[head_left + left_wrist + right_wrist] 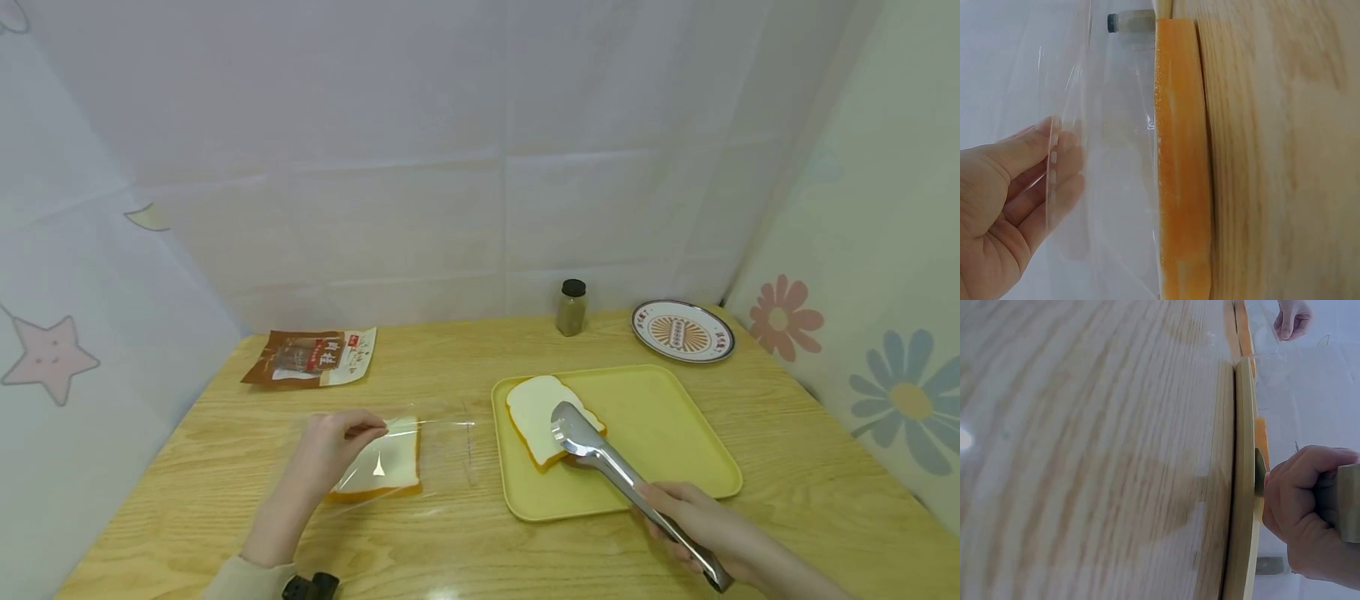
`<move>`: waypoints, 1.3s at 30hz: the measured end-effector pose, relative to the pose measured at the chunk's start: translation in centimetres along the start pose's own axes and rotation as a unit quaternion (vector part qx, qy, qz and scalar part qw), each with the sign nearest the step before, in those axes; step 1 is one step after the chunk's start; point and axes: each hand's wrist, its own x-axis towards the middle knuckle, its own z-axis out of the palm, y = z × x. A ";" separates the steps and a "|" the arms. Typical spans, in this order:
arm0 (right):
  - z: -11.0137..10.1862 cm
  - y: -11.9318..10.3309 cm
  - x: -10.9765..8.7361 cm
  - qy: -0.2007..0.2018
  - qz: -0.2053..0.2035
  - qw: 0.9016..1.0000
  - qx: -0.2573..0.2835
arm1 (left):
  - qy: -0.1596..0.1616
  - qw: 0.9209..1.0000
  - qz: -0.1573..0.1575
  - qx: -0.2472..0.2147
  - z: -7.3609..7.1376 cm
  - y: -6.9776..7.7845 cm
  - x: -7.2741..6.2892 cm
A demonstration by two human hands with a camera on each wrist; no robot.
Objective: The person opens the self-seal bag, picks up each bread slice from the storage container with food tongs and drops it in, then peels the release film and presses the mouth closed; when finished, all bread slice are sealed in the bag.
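Note:
My left hand (341, 446) pinches the edge of a clear plastic bag (1119, 187), holding it raised off the wooden table. A bread slice (393, 458) with an orange crust lies flat behind the film; whether it is inside or under the bag I cannot tell. In my right hand (693, 521) are metal tongs (618, 475), reaching left over a yellow tray (660, 433). Their upper tip rests on another bread slice (536, 417), at its right edge. The lower tip is mostly hidden beneath that slice.
At the back left lies a brown and white food packet (307, 358). A small jar (572, 310) with a black lid stands at the back, left of a printed plate (682, 332). Cloth-covered walls (420, 225) border the table.

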 end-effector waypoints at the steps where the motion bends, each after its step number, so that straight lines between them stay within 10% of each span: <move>1: 0.1 -0.1 0.2 -0.003 -0.003 1.000 0.002 | -0.001 1.000 0.000 0.000 0.0 0.0 0.0; 39: 0.8 -1.3 4.1 0.037 -0.019 0.999 -0.030 | -0.023 0.999 -0.021 -0.011 0.0 -0.1 -0.2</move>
